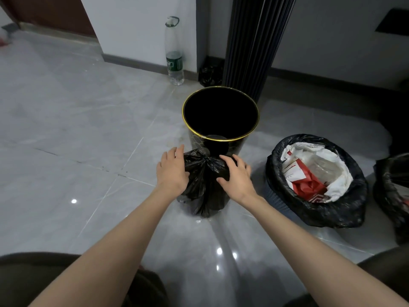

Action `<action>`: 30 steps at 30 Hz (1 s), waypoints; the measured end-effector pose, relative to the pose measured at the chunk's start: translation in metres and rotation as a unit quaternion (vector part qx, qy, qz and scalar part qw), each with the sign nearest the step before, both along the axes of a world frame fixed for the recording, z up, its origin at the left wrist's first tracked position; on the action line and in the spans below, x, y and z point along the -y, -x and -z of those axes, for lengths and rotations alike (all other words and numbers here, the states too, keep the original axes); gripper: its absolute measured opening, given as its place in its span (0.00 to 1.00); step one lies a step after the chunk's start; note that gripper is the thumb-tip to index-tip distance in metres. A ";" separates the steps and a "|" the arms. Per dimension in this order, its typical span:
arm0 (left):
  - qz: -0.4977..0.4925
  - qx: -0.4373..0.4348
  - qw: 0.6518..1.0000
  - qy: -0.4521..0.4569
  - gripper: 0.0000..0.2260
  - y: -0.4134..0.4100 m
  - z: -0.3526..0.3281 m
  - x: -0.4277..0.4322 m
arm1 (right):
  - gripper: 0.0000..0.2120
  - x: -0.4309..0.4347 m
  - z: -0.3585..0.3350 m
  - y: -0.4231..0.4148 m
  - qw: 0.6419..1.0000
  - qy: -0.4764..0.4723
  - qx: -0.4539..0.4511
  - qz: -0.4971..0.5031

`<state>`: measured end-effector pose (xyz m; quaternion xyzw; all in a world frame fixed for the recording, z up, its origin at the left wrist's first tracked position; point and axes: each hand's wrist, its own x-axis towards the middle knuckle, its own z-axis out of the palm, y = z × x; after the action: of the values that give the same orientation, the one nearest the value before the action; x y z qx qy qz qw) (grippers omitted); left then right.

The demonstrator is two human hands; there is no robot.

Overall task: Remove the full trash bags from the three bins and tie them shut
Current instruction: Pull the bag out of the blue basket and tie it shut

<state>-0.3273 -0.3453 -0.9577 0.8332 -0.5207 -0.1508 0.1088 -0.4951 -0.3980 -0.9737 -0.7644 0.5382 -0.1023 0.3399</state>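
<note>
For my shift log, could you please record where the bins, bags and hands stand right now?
gold-rimmed bin: no liner over rim, inside dark
tied bag: out, knotted, standing in front of that bin
left hand: open, touching bag's left side
right hand: open, resting on bag's right side
middle bin: liner in place, untied, white and red rubbish showing
right bin: mostly cut off by frame edge, liner in place

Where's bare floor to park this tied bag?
Widest bare patch: grey tiled floor left of the tied black plastic bag and gold-rimmed black bin, back to the clear plastic bottle by the wall. The floor between the bag and you is bare too. Crowded right: the full black-lined mesh bin and another lined bin sit close together.
</note>
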 end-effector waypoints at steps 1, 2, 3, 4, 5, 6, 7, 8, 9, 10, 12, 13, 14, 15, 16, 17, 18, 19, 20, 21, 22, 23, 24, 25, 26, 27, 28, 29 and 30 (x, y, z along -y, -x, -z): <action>0.000 0.015 1.000 0.014 0.35 0.006 -0.005 0.000 | 0.30 -0.002 -0.004 0.005 1.000 0.006 -0.003 -0.002; 0.002 0.024 0.999 0.027 0.35 0.014 -0.010 0.001 | 0.30 -0.004 -0.009 0.011 1.000 0.015 -0.009 -0.006; 0.008 0.030 0.999 0.034 0.34 0.023 -0.016 0.002 | 0.30 -0.006 -0.014 0.019 0.999 0.026 -0.020 -0.013; 0.016 0.035 0.999 0.038 0.34 0.033 -0.022 0.004 | 0.29 -0.008 -0.019 0.028 0.998 0.040 -0.033 -0.018; 0.024 0.039 0.998 0.041 0.33 0.043 -0.028 0.006 | 0.29 -0.009 -0.024 0.040 0.997 0.056 -0.047 -0.021; 0.034 0.043 0.998 0.042 0.33 0.053 -0.034 0.007 | 0.28 -0.009 -0.029 0.052 0.995 0.070 -0.060 -0.022; 0.048 0.050 0.997 0.041 0.33 0.064 -0.039 0.009 | 0.27 -0.010 -0.033 0.066 0.994 0.082 -0.070 -0.018; 0.066 0.061 0.995 0.040 0.32 0.074 -0.044 0.010 | 0.26 -0.010 -0.035 0.081 0.993 0.091 -0.077 -0.007; 0.086 0.073 0.993 0.040 0.32 0.084 -0.048 0.010 | 0.25 -0.010 -0.037 0.096 0.992 0.094 -0.082 0.012; 0.107 0.081 0.990 0.039 0.32 0.093 -0.052 0.010 | 0.24 -0.011 -0.037 0.111 0.991 0.091 -0.088 0.037; 0.140 0.083 0.986 0.028 0.30 0.109 -0.060 0.010 | 0.23 -0.013 -0.033 0.139 0.988 0.072 -0.107 0.085; 0.152 0.078 0.985 0.019 0.30 0.116 -0.063 0.010 | 0.23 -0.015 -0.030 0.151 0.985 0.059 -0.126 0.100; 0.162 0.071 0.984 0.010 0.29 0.123 -0.067 0.011 | 0.22 -0.015 -0.027 0.163 0.982 0.045 -0.147 0.108; 0.172 0.066 0.983 0.002 0.29 0.129 -0.071 0.011 | 0.22 -0.016 -0.024 0.173 0.979 0.031 -0.169 0.112; 0.184 0.064 0.981 -0.004 0.28 0.135 -0.075 0.012 | 0.22 -0.017 -0.022 0.181 0.975 0.018 -0.189 0.113; 0.197 0.064 0.978 -0.010 0.28 0.140 -0.078 0.012 | 0.21 -0.018 -0.021 0.188 0.972 0.009 -0.207 0.112; 0.211 0.064 0.975 -0.017 0.27 0.144 -0.080 0.012 | 0.19 -0.018 -0.019 0.195 0.969 0.003 -0.220 0.109; 0.223 0.063 0.972 -0.027 0.27 0.149 -0.082 0.012 | 0.18 -0.019 -0.017 0.200 0.968 0.001 -0.227 0.107; 0.233 0.061 0.970 -0.040 0.26 0.153 -0.083 0.012 | 0.18 -0.019 -0.015 0.205 0.968 0.003 -0.229 0.103; 0.240 0.061 0.967 -0.053 0.26 0.159 -0.084 0.012 | 0.18 -0.020 -0.012 0.209 0.969 0.006 -0.228 0.099; 0.245 0.059 0.966 -0.063 0.26 0.164 -0.085 0.012 | 0.19 -0.020 -0.010 0.212 0.970 0.010 -0.223 0.094; 0.248 0.054 0.964 -0.075 0.26 0.170 -0.084 0.012 | 0.21 -0.020 -0.008 0.215 0.973 0.013 -0.214 0.088; 0.246 0.042 0.964 -0.087 0.26 0.177 -0.082 0.011 | 0.22 -0.020 -0.006 0.217 0.975 0.013 -0.205 0.082; 0.240 0.024 0.965 -0.099 0.26 0.183 -0.079 0.011 | 0.23 -0.021 -0.005 0.219 0.977 0.010 -0.196 0.076; 0.228 -0.002 0.967 -0.115 0.26 0.188 -0.073 0.010 | 0.24 -0.022 -0.004 0.221 0.979 0.006 -0.189 0.071; 0.212 -0.029 0.968 -0.131 0.25 0.193 -0.066 0.009 | 0.24 -0.023 -0.003 0.223 0.981 0.001 -0.183 0.066; 0.196 -0.059 0.968 -0.146 0.24 0.197 -0.056 0.009 | 0.25 -0.025 -0.002 0.226 0.982 -0.003 -0.177 0.061; 0.182 -0.088 0.965 -0.165 0.24 0.202 -0.047 0.007 | 0.25 -0.028 -0.001 0.228 0.984 -0.005 -0.171 0.058; 0.171 -0.116 0.961 -0.185 0.23 0.206 -0.038 0.005 | 0.25 -0.031 0.000 0.231 0.985 -0.007 -0.164 0.056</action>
<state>-0.5329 -0.3507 -0.9195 0.7142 -0.6023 -0.3563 -0.0151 -0.7263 -0.3671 -0.9736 -0.7372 0.6294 0.0096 0.2457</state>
